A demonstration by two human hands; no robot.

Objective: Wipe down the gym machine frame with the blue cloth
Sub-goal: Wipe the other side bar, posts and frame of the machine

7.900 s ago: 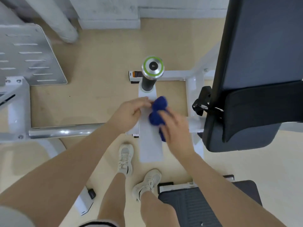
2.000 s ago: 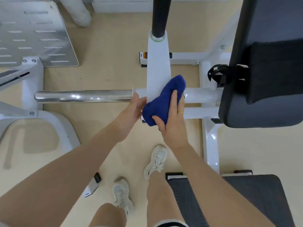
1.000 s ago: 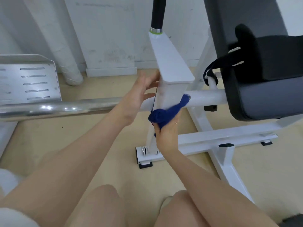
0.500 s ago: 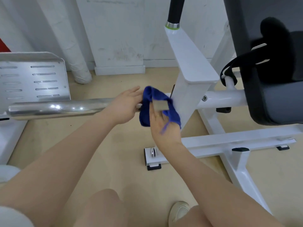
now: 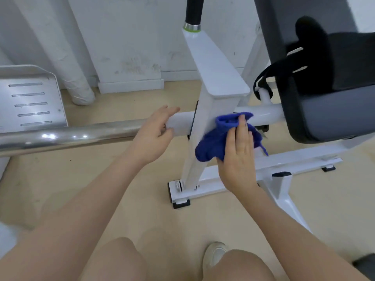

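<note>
The white machine frame's upright post [image 5: 205, 110] stands in the middle of the head view, crossed by a white horizontal tube [image 5: 261, 115]. The bunched blue cloth [image 5: 215, 138] lies against the post's near right face. My right hand [image 5: 238, 155] presses the cloth to the post with straight fingers. My left hand [image 5: 156, 130] rests on the white tube left of the post, fingers relaxed, where the tube meets the chrome bar [image 5: 71, 135].
A dark padded seat [image 5: 328, 110] with a black strap hangs at the right. A slotted metal footplate [image 5: 30, 102] is at the left. White base beams [image 5: 292, 157] run along the tan floor. My knees and one shoe fill the bottom edge.
My right hand has carried the cloth from left of the post to the post's near right face and flattened onto it. My left hand has let go of the cloth and settled on the tube.
</note>
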